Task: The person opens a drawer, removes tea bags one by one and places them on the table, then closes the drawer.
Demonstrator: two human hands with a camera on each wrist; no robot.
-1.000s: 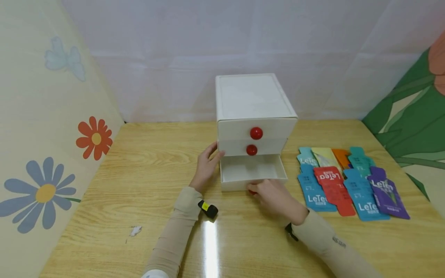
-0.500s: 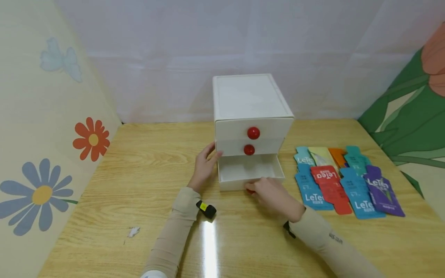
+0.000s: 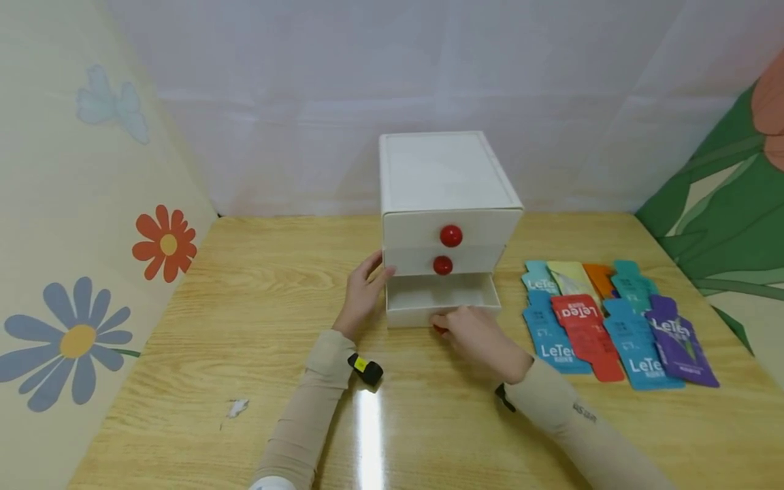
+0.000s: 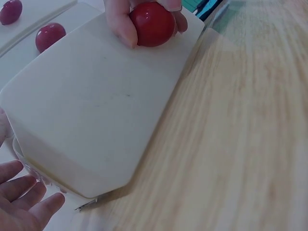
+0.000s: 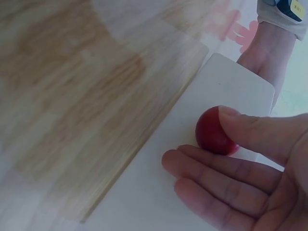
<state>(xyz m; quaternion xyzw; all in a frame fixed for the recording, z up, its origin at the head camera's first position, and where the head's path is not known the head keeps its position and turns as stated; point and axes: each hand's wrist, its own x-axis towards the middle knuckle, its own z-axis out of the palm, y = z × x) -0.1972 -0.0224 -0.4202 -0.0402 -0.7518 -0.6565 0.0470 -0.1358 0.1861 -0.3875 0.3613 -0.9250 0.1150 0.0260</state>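
Observation:
A white drawer cabinet (image 3: 447,170) stands on the table with red round knobs. Its bottom drawer (image 3: 407,318) is pulled partly out, and the visible inside is bare. My right hand (image 3: 478,340) pinches that drawer's red knob (image 5: 214,132) between thumb and fingers, as the right wrist view shows. At the cabinet's left side, my left hand (image 3: 360,296) rests with its fingers extended; some fingertips are hidden behind the side in the head view. The upper knob (image 3: 451,236) and middle knob (image 3: 443,265) sit on drawers that are pushed in.
Several flat LeTea pouches lie to the right, among them a red pouch (image 3: 588,333), a blue pouch (image 3: 640,347) and a purple pouch (image 3: 681,340). A white curtain (image 3: 294,122) hangs behind the wooden table (image 3: 263,286). Flower-printed panels flank both sides.
The bottom drawer has slid a little way into the cabinet, my right hand moving forward with its knob. My left hand has stayed at the cabinet's side.

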